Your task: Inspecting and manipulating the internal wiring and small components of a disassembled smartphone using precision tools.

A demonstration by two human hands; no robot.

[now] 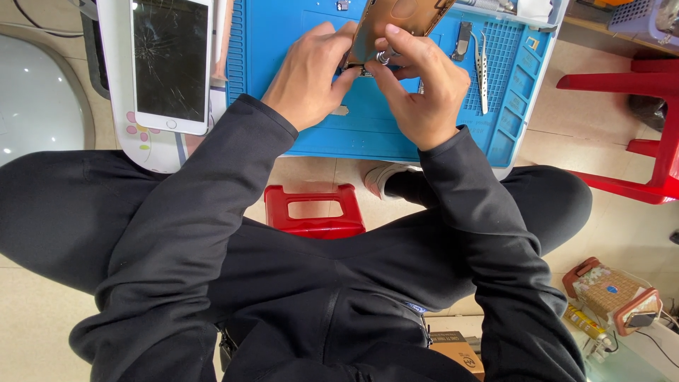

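My left hand (311, 74) grips the lower left edge of a gold-coloured phone housing (396, 21), which is tilted above a blue work mat (283, 42). My right hand (421, 85) pinches at the housing's bottom edge with thumb and forefinger, where a small metal part (382, 58) shows. Both hands touch the housing. A small grey piece (339, 110) lies on the mat below my left hand.
A white phone with a cracked black screen (171, 64) lies on a white tray at left. Tweezers (481, 67) and a small dark tool (463, 39) lie on the mat's right side. Red stools stand below (315, 212) and at right (651, 141). A small basket (608, 290) sits on the floor.
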